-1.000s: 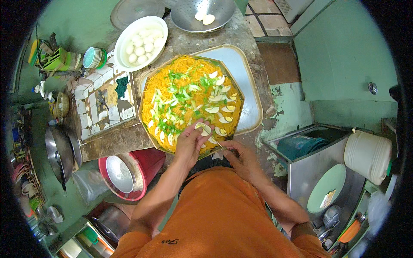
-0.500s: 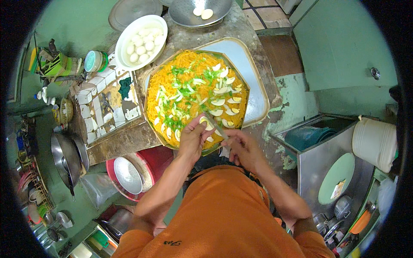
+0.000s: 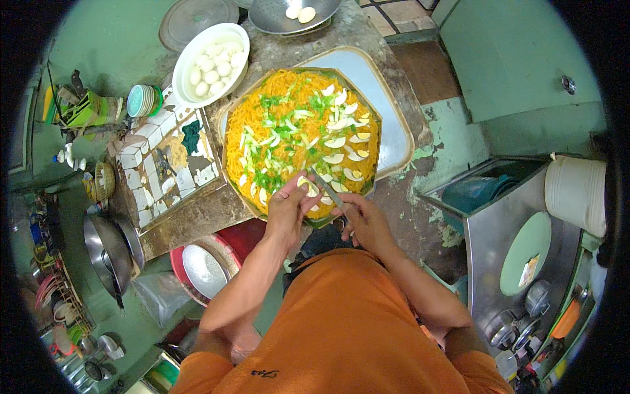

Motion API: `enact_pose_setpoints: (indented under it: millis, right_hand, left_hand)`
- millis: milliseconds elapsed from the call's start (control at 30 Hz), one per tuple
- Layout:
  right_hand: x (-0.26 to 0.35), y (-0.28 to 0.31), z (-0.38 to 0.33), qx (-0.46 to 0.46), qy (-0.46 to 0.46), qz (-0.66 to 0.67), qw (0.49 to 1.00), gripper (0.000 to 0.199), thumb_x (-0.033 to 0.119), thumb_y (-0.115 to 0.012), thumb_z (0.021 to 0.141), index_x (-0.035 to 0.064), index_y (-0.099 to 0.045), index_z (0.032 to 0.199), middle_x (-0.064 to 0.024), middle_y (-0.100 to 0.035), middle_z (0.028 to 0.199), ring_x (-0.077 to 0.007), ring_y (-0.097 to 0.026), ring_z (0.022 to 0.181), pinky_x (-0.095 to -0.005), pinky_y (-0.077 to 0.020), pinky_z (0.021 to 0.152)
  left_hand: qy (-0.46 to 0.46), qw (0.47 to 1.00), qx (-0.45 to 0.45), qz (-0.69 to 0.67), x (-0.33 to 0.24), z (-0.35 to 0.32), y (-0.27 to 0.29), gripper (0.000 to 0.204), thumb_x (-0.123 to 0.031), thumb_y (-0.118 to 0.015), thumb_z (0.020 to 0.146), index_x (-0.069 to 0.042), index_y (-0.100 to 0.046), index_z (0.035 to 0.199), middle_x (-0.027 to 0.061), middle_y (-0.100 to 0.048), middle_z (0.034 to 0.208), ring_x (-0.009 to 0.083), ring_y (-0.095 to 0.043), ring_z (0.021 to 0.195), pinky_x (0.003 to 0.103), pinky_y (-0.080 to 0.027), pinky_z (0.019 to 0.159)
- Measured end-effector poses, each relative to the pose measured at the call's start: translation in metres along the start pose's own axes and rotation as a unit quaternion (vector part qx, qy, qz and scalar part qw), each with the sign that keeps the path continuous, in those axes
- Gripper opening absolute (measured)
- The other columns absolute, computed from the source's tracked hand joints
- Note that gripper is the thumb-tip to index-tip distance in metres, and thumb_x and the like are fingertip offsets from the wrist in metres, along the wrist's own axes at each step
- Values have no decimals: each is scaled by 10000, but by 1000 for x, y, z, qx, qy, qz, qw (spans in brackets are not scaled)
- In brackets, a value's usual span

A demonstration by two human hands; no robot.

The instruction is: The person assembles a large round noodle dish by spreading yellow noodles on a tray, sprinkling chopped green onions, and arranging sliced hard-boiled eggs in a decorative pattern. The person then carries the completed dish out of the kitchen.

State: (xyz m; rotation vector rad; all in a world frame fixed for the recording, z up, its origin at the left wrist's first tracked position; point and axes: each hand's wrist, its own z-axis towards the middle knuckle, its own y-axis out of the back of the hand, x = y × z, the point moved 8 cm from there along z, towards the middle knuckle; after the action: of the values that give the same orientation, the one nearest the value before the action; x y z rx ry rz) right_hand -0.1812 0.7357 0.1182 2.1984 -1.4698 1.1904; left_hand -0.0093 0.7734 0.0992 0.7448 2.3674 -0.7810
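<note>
White boiled egg [image 3: 308,186], its yolk showing, is pinched between the left hand's [image 3: 285,213] fingers above the near edge of the orange noodles [image 3: 283,81]. Just to its right, the right hand [image 3: 365,222] grips a knife [image 3: 327,186]; whether the blade touches the egg, I cannot tell. Egg wedges [image 3: 335,142] lie mostly along the noodles' right side, near chopped greens [image 3: 271,102]. Far left stands a white bowl [image 3: 182,76] of whole eggs; farther still, a grey colander [image 3: 268,18] holds two.
</note>
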Motion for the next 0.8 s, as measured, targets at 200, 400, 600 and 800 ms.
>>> enact_pose_setpoints:
  millis: [200,400,600,800]
  right_hand:
    - [-11,-20,-22,14,79,-70,994,255,118,-577,970,58,-614,1215,-19,-636,931,-57,-533,619,-212,-437,534]
    - [-27,-28,-12,-37,199,-142,969,265,126,-590,964,46,-614,1215,-25,-630,919,-77,-537,609,-224,-441,537]
    - [-34,-48,0,-14,9,111,994,280,159,-553,991,27,-566,1238,-64,-640,935,-95,-528,550,-230,-440,508]
    - [-38,-72,-24,51,52,63,995,297,180,-574,983,41,-554,1244,-36,-617,948,-79,-520,628,-215,-418,507]
  left_hand:
    - [-4,1000,26,-3,-1,-8,5,332,0,-514,971,61,-512,1297,165,-629,1208,279,-665,1055,325,-560,945]
    - [49,998,27,24,-5,-17,28,316,-6,-521,963,43,-541,1275,158,-642,1195,268,-661,1071,345,-570,930]
    - [16,996,18,91,-23,-1,32,355,9,-502,964,54,-507,1317,170,-634,1204,278,-669,1040,344,-581,908]
    - [31,995,44,79,-27,-11,34,302,7,-511,971,83,-529,1263,175,-649,1156,255,-672,1025,323,-581,901]
